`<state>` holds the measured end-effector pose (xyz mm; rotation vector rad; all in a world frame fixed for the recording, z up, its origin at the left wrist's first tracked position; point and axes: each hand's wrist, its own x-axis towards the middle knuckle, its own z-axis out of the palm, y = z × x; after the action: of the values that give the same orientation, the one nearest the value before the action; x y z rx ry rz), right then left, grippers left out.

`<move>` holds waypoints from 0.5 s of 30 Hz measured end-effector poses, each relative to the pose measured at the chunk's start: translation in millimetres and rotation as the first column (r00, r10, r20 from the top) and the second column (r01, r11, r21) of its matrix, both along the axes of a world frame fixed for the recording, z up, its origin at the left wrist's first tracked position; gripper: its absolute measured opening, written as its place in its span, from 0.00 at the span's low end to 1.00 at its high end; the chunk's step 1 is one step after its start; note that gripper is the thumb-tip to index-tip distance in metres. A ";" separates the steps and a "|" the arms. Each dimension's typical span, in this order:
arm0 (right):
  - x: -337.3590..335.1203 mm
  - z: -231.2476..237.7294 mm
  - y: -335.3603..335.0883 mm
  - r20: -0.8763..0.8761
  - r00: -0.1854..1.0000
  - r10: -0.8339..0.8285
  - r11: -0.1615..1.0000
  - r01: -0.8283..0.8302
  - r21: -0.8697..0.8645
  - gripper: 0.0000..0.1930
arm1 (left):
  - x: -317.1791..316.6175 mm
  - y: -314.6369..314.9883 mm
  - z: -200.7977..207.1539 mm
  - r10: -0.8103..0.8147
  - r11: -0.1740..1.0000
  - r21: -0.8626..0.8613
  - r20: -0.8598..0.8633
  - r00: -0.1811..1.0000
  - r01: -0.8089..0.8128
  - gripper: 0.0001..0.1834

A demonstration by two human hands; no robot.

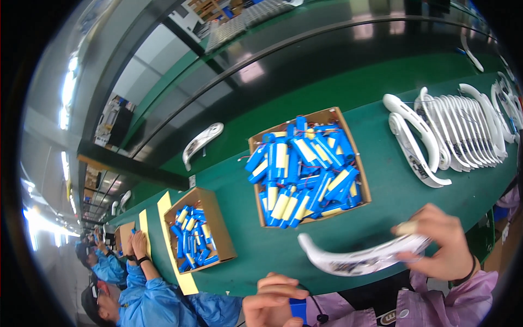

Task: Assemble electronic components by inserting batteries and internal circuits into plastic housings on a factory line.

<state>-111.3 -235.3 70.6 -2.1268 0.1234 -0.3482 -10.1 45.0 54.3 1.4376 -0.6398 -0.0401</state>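
Observation:
My right hand (444, 245) grips one end of a curved white plastic shell (354, 260), holding it over the near edge of the green bench. The shell's open side shows dark and metallic parts inside. Low in the picture, my left hand (272, 302) is closed, with a blue battery pack (298, 308) at its fingers; most of the pack is hidden. Beyond both hands stands a cardboard box (366, 188) heaped with blue battery packs (302, 163) that carry pale yellow patches and thin leads.
A smaller box (220, 226) of blue packs stands to the left beside yellow strips (188, 283). Several white shells (463, 131) line up at the right. One shell (201, 143) lies beyond the bench on a green surface. Co-workers in blue (147, 300) sit at the left.

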 end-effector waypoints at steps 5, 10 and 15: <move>-4.6 13.8 -15.6 -0.065 0.942 -0.329 0.840 0.323 0.436 0.23 | 0.3 -0.4 -4.3 -0.086 0.991 -0.104 -0.002 0.996 0.085 0.25; 17.0 21.7 -42.3 -0.061 0.937 -0.345 0.766 0.319 0.558 0.27 | -1.6 -4.9 2.8 -0.046 0.995 -0.091 -0.066 0.997 0.040 0.22; 84.0 23.3 -83.9 0.020 0.977 -0.211 0.710 0.139 0.690 0.17 | 5.3 -1.9 6.6 -0.038 0.994 -0.108 -0.018 0.999 0.036 0.17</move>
<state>-27.4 -319.2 93.9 -1.3497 0.3470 -0.4375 -4.8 43.1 60.9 1.3200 -0.6427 -0.0489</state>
